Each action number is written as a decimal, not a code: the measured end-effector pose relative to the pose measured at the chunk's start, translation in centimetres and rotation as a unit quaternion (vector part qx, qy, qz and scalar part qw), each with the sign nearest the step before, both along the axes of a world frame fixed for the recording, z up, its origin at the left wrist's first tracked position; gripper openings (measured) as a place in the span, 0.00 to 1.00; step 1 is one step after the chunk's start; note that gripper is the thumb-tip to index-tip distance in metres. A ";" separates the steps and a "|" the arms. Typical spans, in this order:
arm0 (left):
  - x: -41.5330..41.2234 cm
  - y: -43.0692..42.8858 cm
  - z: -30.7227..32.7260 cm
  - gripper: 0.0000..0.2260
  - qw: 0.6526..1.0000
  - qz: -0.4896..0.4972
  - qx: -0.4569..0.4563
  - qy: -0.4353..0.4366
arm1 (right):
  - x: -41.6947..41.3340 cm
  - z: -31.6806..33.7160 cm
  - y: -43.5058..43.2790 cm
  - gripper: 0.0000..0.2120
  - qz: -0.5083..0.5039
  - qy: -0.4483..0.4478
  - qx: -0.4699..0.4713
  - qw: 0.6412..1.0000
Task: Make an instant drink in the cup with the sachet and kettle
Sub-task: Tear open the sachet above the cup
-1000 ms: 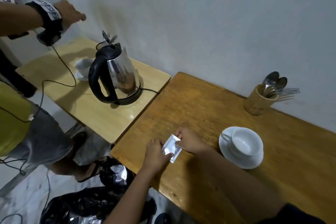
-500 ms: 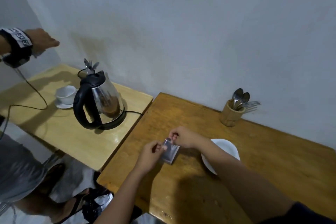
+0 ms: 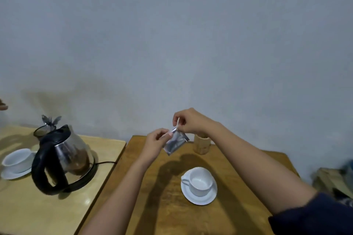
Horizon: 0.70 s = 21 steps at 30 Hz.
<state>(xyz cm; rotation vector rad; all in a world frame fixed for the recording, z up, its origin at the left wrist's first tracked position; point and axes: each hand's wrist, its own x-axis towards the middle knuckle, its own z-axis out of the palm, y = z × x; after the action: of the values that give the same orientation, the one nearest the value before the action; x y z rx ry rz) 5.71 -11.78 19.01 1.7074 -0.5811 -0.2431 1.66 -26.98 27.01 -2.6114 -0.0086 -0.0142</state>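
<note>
Fingertips of both hands pinch the small silvery foil sachet (image 3: 175, 144) at its top edge, held in the air above the brown wooden worktop (image 3: 238, 160): the left hand (image 3: 155, 144) closed on one corner, the right hand (image 3: 191, 121) closed on a thin strip that looks partly torn away. Below and nearer stands the empty white ceramic cup (image 3: 200, 181) on its white saucer (image 3: 198, 197); the black-handled glass kettle (image 3: 63, 158) sits well apart on the paler worktop (image 3: 28, 213). A sharp tear could probably scatter powder outside the cup.
</note>
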 end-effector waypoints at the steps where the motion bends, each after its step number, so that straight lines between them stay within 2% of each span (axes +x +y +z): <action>1: 0.2 -0.6 0.6 0.06 1.000 -0.002 -0.008 -0.001 | -0.3 0.6 -0.5 0.05 -0.011 -0.014 0.001 1.000; 6: 0.4 -3.3 2.8 0.04 0.999 -0.028 -0.027 0.000 | -1.4 2.1 -2.4 0.04 -0.103 -0.040 0.039 0.993; 10: 0.4 -4.8 3.6 0.08 0.999 -0.030 -0.022 -0.001 | -1.9 2.2 -3.3 0.03 -0.161 -0.036 0.068 0.984; 21: 0.3 -4.9 4.4 0.09 0.998 -0.053 -0.033 -0.005 | -2.5 2.8 -3.5 0.10 -0.164 -0.042 0.084 0.982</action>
<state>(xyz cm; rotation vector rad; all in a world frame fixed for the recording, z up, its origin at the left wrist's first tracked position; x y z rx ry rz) 6.04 -16.71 23.41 1.6165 -0.6798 -0.2875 -0.79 -30.52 29.80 -2.4132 0.3772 -0.2324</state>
